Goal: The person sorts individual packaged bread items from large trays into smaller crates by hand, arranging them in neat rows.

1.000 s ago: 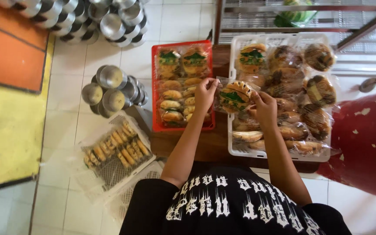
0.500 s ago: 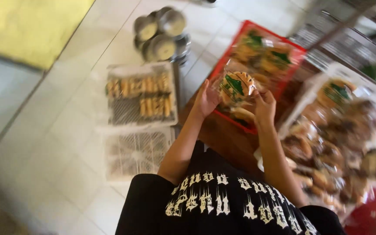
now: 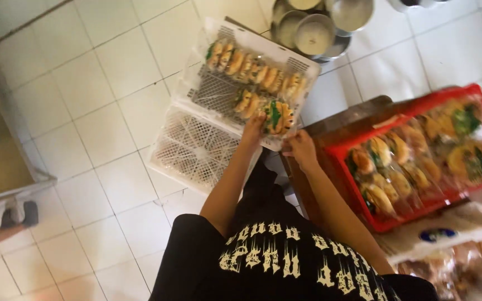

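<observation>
A: Head view. What are the hands on?

B: Both on one wrapped bun (image 3: 277,116), clear bag, green leaf filling showing. Left hand (image 3: 253,129) grips its left edge, fingers closed on the wrap. Right hand (image 3: 301,149) pinches the lower right edge.

A: Where is the bun?

B: Held over the near edge of a white plastic crate (image 3: 218,92) on the tiled floor (image 3: 107,67). Can't tell if it touches the crate bottom or sits just above it.

A: Crate contents?

B: One row of similar buns (image 3: 255,64) along the far side, a couple more (image 3: 247,101) just left of the held one. The rest is bare mesh.

A: Anything beside it?

B: Second white crate (image 3: 193,147), nothing in it, touching the first on the near side.

A: Right side of frame?

B: Red tray (image 3: 414,214) full of bagged buns on a dark wooden table (image 3: 352,114). It's well apart from the hands. White tray (image 3: 453,226) overlaps its near corner, blurred.

A: Top of frame?

B: Stack of round metal tins (image 3: 316,25) on the floor, just beyond the loaded crate.

A: The person?

B: Black shirt (image 3: 285,262) with pale lettering, both forearms stretched forward.
</observation>
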